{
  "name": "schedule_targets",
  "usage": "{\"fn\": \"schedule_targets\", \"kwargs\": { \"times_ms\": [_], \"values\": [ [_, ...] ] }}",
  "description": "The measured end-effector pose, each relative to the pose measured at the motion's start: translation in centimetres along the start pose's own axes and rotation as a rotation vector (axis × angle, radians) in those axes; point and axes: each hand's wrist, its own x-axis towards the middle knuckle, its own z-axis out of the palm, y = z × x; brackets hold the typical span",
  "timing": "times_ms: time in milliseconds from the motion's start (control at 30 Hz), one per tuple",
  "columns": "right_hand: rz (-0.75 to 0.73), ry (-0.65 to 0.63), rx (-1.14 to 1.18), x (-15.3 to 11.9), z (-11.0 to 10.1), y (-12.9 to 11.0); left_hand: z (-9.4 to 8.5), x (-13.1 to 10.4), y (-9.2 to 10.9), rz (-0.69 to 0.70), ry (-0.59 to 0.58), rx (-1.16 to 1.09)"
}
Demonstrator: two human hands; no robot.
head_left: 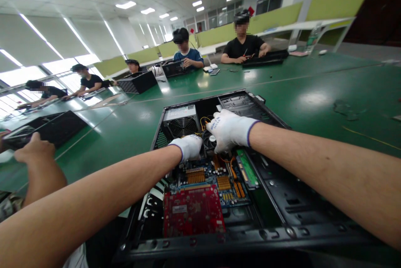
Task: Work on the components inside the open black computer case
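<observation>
An open black computer case (203,241) lies on its side in front of me. Inside it, a CPU cooler (210,139) with a round black fan sits between my two gloved hands. My left hand (191,147) has its fingers curled against the cooler's left side. From the right, my right hand (228,130) grips the cooler's other side, its fingertips partly hidden. Below lie the blue motherboard (196,176), a red graphics card (194,211) and a green circuit board (248,170). Behind the cooler are yellow wires (205,121) and the power supply (181,120).
The case rests on a green table (316,97). Another person's hand (36,149) holds a dark case (62,128) on my left. Several people work across the table, near another black case (138,83). A yellow wire (371,137) lies at the right.
</observation>
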Motion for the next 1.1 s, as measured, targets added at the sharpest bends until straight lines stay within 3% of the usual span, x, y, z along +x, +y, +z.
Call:
{"fn": "schedule_targets", "kwargs": {
  "times_ms": [1100],
  "values": [
    [-0.016, 0.005, 0.028, 0.3, 0.2, 0.2, -1.3, -0.9, 0.6, 0.030, -0.061, 0.055]
  ]
}}
